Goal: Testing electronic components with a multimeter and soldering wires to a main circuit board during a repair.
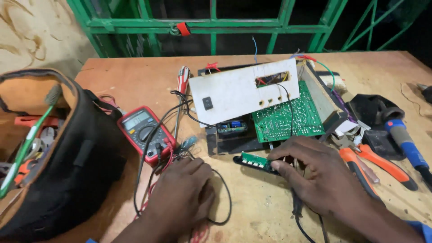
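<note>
The right hand (315, 173) pinches a small board (253, 161), steadying it at six o'clock of the chassis (243, 92), while the left hand (182, 193) lies loose, holding nothing, on the leads (148, 148) below the meter (145, 132).

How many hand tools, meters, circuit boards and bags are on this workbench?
Circuit boards: 2 (large green board, small green board held by the right hand)
Meters: 1 (red multimeter)
Pliers: 1 (orange-handled)
Screwdrivers: 1 (red-and-white)
Bags: 1 (black tool bag)
Total: 6
</note>
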